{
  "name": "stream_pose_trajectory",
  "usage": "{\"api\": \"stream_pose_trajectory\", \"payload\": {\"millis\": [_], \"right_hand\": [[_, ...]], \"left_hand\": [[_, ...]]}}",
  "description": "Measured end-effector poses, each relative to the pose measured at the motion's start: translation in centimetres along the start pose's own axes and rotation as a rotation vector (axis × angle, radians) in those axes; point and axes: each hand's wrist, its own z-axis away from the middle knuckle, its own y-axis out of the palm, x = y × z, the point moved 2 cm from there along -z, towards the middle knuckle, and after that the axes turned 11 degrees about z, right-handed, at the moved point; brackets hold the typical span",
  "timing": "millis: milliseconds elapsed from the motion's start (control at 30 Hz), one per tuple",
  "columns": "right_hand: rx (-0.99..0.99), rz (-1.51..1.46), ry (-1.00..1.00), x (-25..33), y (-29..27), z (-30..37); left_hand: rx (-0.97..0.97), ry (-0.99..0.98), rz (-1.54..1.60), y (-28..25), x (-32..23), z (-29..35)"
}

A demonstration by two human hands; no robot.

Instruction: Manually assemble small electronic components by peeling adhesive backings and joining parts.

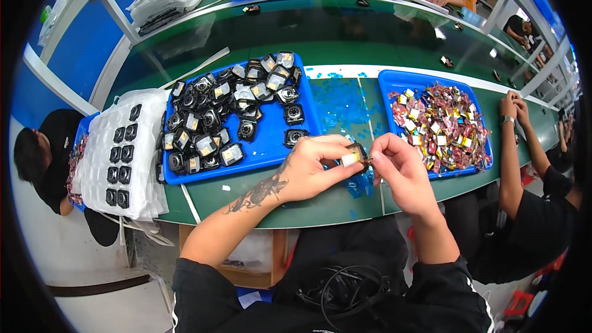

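My left hand (311,169) is closed around a black watch case (356,150), gripping it between thumb and fingers above the table's front part. A pale, yellowish piece shows at the case's open side. My right hand (404,176) pinches with thumb and forefinger right at the case's right end; whatever small part sits between those fingertips is too small to make out. Left of my hands, a blue tray (265,160) holds many similar black watch cases (246,128), some showing round backs. To the right, another blue tray (484,124) is heaped with small batteries (431,124) with reddish flex strips.
A white moulded tray stack (145,166) with rows of black watch cases stands at the left. Blue film scraps (345,108) litter the green table (277,216) between the trays. Beyond a white rail runs a green belt (296,31). Other people sit across and on both sides.
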Motion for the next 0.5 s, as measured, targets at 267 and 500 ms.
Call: {"api": "stream_pose_trajectory", "payload": {"millis": [267, 500], "right_hand": [[-0.137, -0.091, 0.009, 0.2, 1.2, 0.1], [-0.326, 0.078, -0.123, -1.4, 1.5, -0.5]], "left_hand": [[-0.088, -0.337, 0.250, 0.1, 0.6, 0.0], [-0.092, -0.400, 0.562, 0.2, 0.9, -0.1]]}}
